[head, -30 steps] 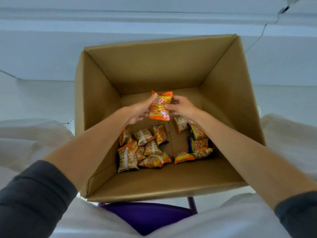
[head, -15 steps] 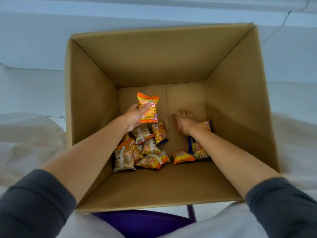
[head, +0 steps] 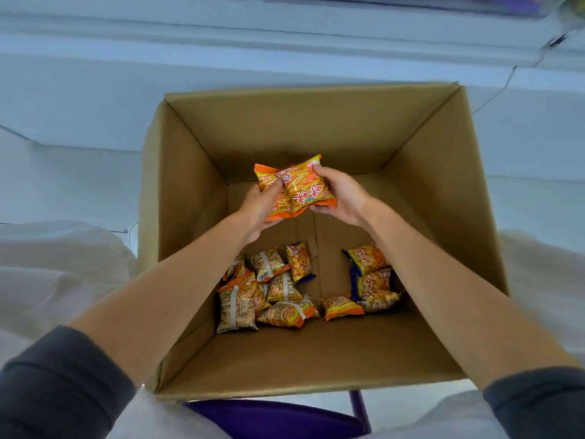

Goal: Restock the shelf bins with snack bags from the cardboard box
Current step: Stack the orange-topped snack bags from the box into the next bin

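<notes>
Snack bags [head: 297, 190] were held together over the open cardboard box [head: 316, 128].
One was gripped by the left hand [head: 258, 212], the overlapping one by the right hand [head: 345, 198]; loose bags [head: 278, 293] were scattered on the box floor.

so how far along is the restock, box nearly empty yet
Done: this cannot be counted, as no shelf bin shows clearly. The cardboard box has a mostly bare floor, which suggests much has gone.
In hand: the left hand and right hand grip two orange snack bags together above the box floor.
Left: roughly a dozen bags lie on the bottom, in a left cluster and a smaller right cluster.
</notes>
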The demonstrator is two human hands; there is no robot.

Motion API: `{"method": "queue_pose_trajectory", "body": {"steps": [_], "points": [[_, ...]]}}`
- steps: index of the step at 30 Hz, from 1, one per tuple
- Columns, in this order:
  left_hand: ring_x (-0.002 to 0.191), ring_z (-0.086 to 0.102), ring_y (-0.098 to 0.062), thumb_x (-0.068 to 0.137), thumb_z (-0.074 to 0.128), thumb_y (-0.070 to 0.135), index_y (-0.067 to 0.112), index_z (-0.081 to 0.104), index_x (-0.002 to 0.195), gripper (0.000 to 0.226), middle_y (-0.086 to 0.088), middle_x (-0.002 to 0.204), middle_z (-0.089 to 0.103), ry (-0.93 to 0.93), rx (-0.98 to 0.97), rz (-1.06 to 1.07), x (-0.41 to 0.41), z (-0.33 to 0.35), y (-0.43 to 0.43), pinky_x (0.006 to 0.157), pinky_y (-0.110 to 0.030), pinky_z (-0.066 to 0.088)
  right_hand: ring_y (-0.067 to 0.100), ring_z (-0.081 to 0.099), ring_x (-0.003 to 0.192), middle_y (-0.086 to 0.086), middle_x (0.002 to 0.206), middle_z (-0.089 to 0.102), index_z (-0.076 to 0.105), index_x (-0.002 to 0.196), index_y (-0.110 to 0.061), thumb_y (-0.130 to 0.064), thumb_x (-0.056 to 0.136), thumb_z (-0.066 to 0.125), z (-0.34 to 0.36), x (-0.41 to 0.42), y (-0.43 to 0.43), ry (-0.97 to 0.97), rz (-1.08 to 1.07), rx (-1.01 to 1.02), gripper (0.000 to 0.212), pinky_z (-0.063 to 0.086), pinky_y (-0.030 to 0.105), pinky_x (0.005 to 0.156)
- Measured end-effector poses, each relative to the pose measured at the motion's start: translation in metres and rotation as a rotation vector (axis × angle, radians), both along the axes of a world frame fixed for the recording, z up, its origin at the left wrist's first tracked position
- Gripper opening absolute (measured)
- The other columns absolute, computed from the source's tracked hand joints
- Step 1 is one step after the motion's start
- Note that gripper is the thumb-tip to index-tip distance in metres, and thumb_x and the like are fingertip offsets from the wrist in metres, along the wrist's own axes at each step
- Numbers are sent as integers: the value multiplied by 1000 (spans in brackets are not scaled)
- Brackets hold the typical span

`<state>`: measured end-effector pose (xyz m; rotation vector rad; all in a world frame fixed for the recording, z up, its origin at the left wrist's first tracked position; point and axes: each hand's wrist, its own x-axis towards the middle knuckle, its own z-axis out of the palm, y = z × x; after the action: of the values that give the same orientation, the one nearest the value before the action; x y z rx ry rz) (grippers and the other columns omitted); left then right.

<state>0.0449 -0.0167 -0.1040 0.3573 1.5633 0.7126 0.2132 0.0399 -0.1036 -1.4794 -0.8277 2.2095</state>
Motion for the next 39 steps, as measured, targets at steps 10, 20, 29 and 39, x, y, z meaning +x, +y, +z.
{"method": "queue_pose_trajectory", "body": {"steps": [10, 20, 29, 39], "points": [[87, 70, -22, 100, 42, 49, 20, 61, 107, 35, -5, 99, 72, -85, 227, -206, -20, 102, 3, 70, -30, 58, 12, 55, 59, 7, 71, 58, 66, 93, -2, -56, 95, 46, 119, -4, 3, -541, 327, 626, 58, 43, 19, 44], [99, 69, -23, 93, 62, 32, 17, 56, 127, 38, -9, 117, 69, -260, 408, -106, -69, 181, 8, 91, -43, 55, 22, 64, 104, 9, 114, 65, 60, 106, -12, -12, 84, 73, 198, -44, 10, -77, 59, 587, 26, 51, 35, 93], [105, 69, -21, 93, 59, 48, 24, 54, 129, 44, -5, 118, 70, -76, 540, -142, -109, 218, 16, 86, -39, 58, 12, 50, 121, -4, 133, 50, 45, 138, -21, -19, 85, 73, 244, -104, 8, -94, 153, 810, 60, 47, 36, 101], [91, 59, -22, 86, 37, 78, 9, 56, 104, 73, -4, 96, 63, 569, 786, -85, -171, 273, 72, 78, -35, 48, 8, 54, 121, -15, 135, 51, 9, 153, -33, -43, 74, 81, 287, -184, 51, 1, 285, 725, 107, 46, 41, 102]]}}
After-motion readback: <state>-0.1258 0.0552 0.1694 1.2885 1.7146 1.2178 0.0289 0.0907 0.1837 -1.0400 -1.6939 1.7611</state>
